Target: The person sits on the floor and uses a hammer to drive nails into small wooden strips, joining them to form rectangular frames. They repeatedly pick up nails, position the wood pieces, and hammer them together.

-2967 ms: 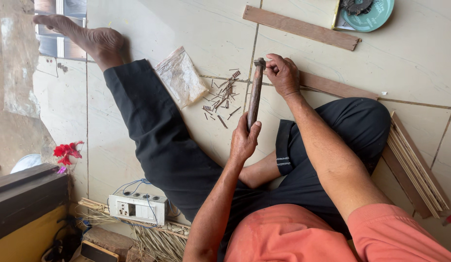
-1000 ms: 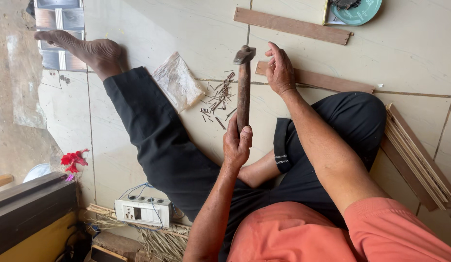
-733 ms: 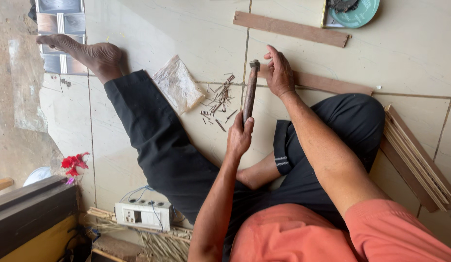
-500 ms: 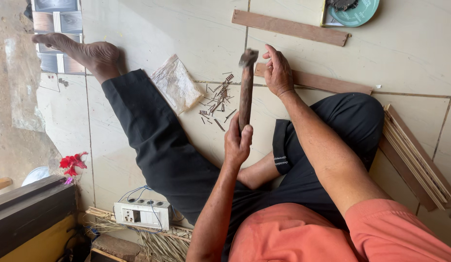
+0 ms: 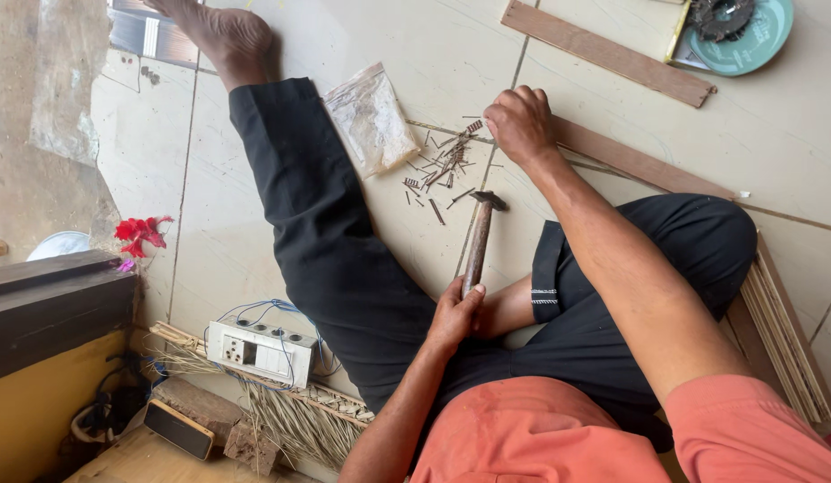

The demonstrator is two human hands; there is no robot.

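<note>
Left hand [image 5: 455, 309] is wrapped shut around the bottom of the hammer [image 5: 478, 241] handle, head hanging just over the tile between my legs, a little short of the wood strip [image 5: 639, 161]. Right hand [image 5: 521, 121] is curled down on the near end of that strip, fingers bunched. Can't tell if there's a nail pinched under them. My take: keep the strip pinned flat, keep the fingertips low and off to the side, and go with short, square taps rather than big swings. Loose nails [image 5: 442, 165] are scattered beside a plastic bag [image 5: 371, 116] within easy reach. I'm sitting on a pale tiled floor [image 5: 281, 259], another strip [image 5: 603, 52] further out, slats [image 5: 786, 331] stacked by my right knee, and a socket box [image 5: 261, 351] near my left leg.
</note>
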